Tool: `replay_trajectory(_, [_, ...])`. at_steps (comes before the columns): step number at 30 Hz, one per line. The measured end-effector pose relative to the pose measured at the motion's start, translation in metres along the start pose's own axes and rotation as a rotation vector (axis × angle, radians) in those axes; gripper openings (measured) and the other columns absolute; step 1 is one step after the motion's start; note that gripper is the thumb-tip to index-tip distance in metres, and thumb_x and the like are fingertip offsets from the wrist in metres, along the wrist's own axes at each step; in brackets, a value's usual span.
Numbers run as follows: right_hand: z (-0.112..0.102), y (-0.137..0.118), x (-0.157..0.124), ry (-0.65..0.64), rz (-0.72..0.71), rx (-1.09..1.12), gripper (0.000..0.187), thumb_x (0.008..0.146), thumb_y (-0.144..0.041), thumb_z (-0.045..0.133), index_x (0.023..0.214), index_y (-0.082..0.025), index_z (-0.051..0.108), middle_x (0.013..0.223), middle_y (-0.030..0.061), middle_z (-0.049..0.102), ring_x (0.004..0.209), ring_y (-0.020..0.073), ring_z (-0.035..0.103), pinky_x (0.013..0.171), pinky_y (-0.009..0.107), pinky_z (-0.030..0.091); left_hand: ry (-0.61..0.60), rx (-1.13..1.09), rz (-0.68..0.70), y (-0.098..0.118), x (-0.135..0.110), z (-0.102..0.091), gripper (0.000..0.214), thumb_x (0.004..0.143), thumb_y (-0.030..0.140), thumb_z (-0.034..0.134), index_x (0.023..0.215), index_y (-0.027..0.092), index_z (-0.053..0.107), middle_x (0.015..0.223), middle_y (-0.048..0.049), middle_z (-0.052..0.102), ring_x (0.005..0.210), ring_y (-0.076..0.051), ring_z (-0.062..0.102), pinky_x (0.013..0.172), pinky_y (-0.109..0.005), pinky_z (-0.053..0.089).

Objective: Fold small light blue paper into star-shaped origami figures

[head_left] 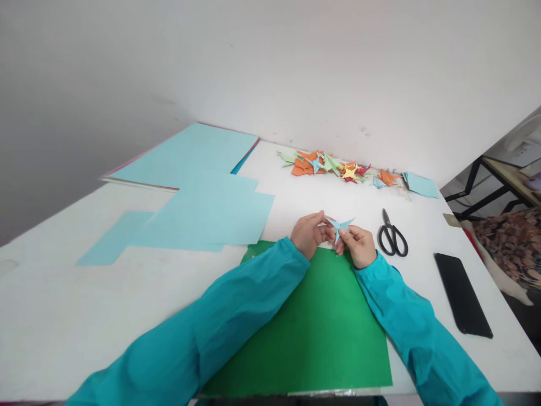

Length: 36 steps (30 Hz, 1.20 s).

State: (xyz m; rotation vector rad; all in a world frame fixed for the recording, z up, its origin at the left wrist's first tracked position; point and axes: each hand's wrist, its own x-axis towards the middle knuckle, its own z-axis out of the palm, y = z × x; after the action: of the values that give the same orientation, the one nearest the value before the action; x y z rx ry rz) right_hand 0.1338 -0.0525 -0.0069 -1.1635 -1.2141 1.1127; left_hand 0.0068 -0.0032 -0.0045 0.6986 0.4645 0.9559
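Between both hands is a small light-blue folded paper figure point(339, 225) with pointed, wing-like tips. My right hand point(359, 246) pinches it from the right, thumb pressed on its near part. My left hand point(310, 232) curls in from the other side, its fingers closed at the left tip and partly behind the paper. Both hands are raised over the far edge of a green sheet point(313, 327). Right of my right hand lie black-handled scissors point(393, 235).
Along the wall sits a row of coloured folded paper figures point(313, 163), with a stack of light-blue squares point(421, 185) at its right end. Light-blue sheets point(211, 211) overlap on the left, before a pile of large sheets point(190, 152). A black phone-like slab point(462, 294) lies near the right edge.
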Motion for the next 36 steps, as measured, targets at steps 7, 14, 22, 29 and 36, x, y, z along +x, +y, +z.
replay_trajectory(7, [0.000, 0.002, 0.001, -0.006, 0.017, 0.059, 0.032, 0.073, -0.042, 0.060, 0.058, -0.014, 0.059, 0.042, -0.0004, 0.058, 0.036, 0.0100, 0.052, 0.036, 0.020, 0.042, 0.016, 0.249, 0.068, -0.002, -0.003, 0.005, 0.032, 0.058, 0.033, 0.072, 0.051, 0.011, 0.050, 0.040, 0.0010, 0.052, 0.036, -0.008, 0.047, 0.040, -0.022, 0.035])
replay_trajectory(14, [-0.002, 0.010, 0.002, 0.043, 0.063, 0.230, 0.038, 0.077, -0.049, 0.051, 0.064, -0.014, 0.061, 0.049, 0.0015, 0.061, 0.036, 0.0111, 0.052, 0.034, 0.022, 0.040, 0.094, 0.208, 0.102, -0.003, -0.002, 0.006, 0.033, 0.054, 0.034, 0.073, 0.050, 0.012, 0.048, 0.039, 0.0027, 0.052, 0.034, -0.007, 0.044, 0.038, -0.021, 0.033])
replay_trajectory(22, [0.001, 0.002, 0.000, 0.019, -0.022, 0.081, 0.033, 0.077, -0.040, 0.056, 0.055, -0.016, 0.058, 0.042, -0.0018, 0.057, 0.035, 0.0095, 0.050, 0.035, 0.021, 0.038, -0.029, 0.379, 0.029, 0.000, -0.006, 0.007, 0.032, 0.060, 0.038, 0.069, 0.054, 0.011, 0.054, 0.042, 0.0005, 0.054, 0.038, -0.009, 0.049, 0.041, -0.022, 0.038])
replay_trajectory(29, [0.000, 0.004, 0.002, 0.118, 0.056, 0.150, 0.036, 0.072, -0.045, 0.059, 0.052, -0.015, 0.055, 0.042, -0.0021, 0.056, 0.031, 0.0078, 0.046, 0.031, 0.019, 0.037, -0.025, 0.442, 0.004, -0.002, -0.005, 0.002, 0.029, 0.055, 0.036, 0.072, 0.056, 0.011, 0.058, 0.041, 0.0024, 0.053, 0.039, -0.008, 0.048, 0.042, -0.021, 0.040])
replay_trajectory(36, [-0.001, 0.005, 0.002, 0.118, 0.054, 0.118, 0.039, 0.073, -0.047, 0.057, 0.051, -0.015, 0.053, 0.039, -0.0022, 0.054, 0.030, 0.0075, 0.045, 0.031, 0.019, 0.035, -0.061, 0.452, -0.035, 0.001, -0.004, 0.000, 0.027, 0.055, 0.034, 0.071, 0.058, 0.010, 0.059, 0.047, -0.0004, 0.058, 0.042, -0.009, 0.051, 0.045, -0.022, 0.043])
